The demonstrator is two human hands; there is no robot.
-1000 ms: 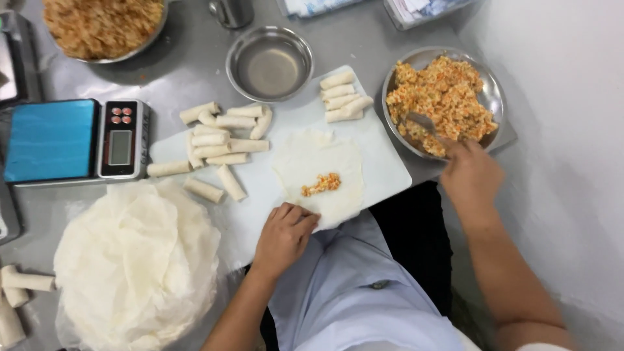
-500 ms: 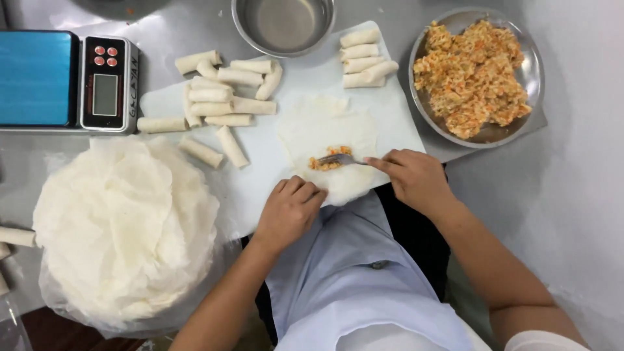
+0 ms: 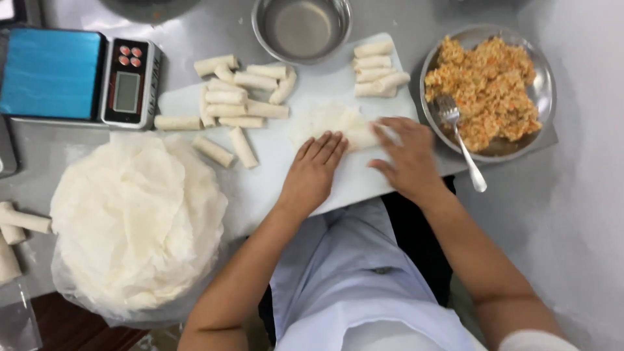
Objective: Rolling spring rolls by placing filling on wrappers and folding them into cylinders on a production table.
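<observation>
Both hands, left hand (image 3: pixel 314 170) and right hand (image 3: pixel 404 156), press flat and open on the wrapper (image 3: pixel 331 122); uneven pressure might tear it, spilling filling.

The right hand (image 3: pixel 404 156) is blurred, its fingertips smeared over the wrapper (image 3: pixel 328 121). At twelve o'clock, the steel bowl (image 3: pixel 302 29) is cut off; the filling inside the wrapper is hidden.
</observation>
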